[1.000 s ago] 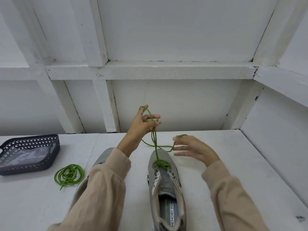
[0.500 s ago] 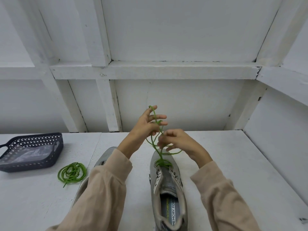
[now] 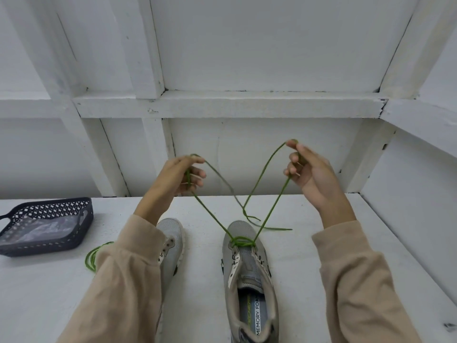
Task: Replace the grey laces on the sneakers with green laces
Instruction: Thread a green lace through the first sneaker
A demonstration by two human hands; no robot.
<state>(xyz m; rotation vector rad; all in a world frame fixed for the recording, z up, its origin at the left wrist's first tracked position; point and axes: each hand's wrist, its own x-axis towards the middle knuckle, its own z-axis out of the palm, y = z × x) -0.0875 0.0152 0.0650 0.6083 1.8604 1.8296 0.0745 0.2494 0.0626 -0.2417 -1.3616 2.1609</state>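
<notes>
Green lace, crossed at the front eyelets of the grey sneaker on the worktop; left hand and right hand each pinch a strand, raised apart, likely to tighten it.

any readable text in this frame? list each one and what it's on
"MEMORY FOA": dark print on the insole of the sneaker that carries the green lace; the word's end is hidden.
Green lettering beside it on the same insole: too blurred to read.
Basket and other sneaker: no text visible.
</notes>
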